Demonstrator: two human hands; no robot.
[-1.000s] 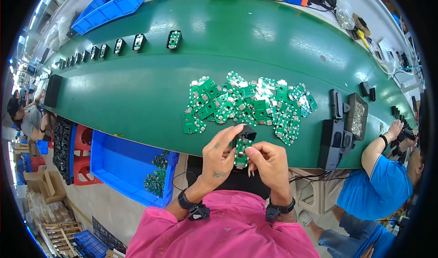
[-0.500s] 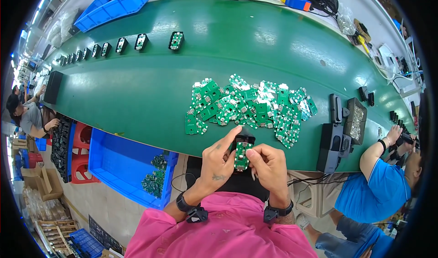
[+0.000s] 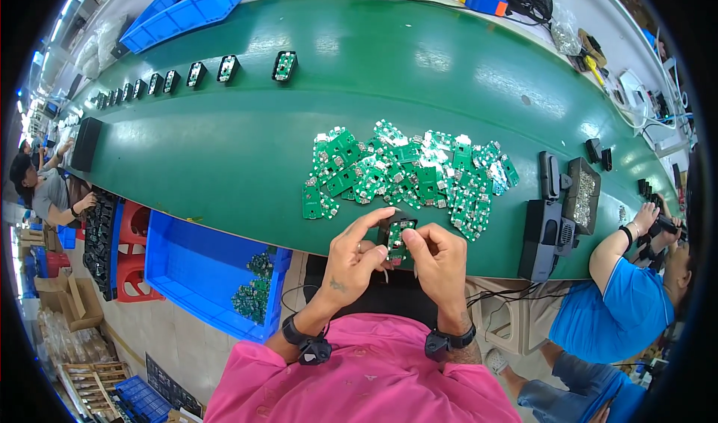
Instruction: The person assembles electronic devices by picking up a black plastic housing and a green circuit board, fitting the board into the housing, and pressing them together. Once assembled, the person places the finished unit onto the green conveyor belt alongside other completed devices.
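Observation:
Between my two hands, near the front edge of the table, is a black plastic housing (image 3: 404,217) with a green circuit board (image 3: 399,239) lying in its open side. My left hand (image 3: 354,257) grips the housing from the left, index finger along its far end and thumb at the board's near left edge. From the right, my right hand (image 3: 440,255) closes on the same piece, its thumb resting on the board's right side. Fingers hide the underside of the housing. Just beyond lies a loose pile of green circuit boards (image 3: 407,154).
Black housings with boards (image 3: 284,66) form a row at the far left. A blue tray (image 3: 187,8) stands behind them. Right of the pile are a grey-black device (image 3: 540,240) and a box of small metal parts (image 3: 583,191). A blue bin (image 3: 202,273) sits below left; co-workers sit on both sides.
The circuit board now sits farther into the black housing, its near end less exposed. My right thumb has shifted slightly away from me along the board, and both hands have tilted the piece.

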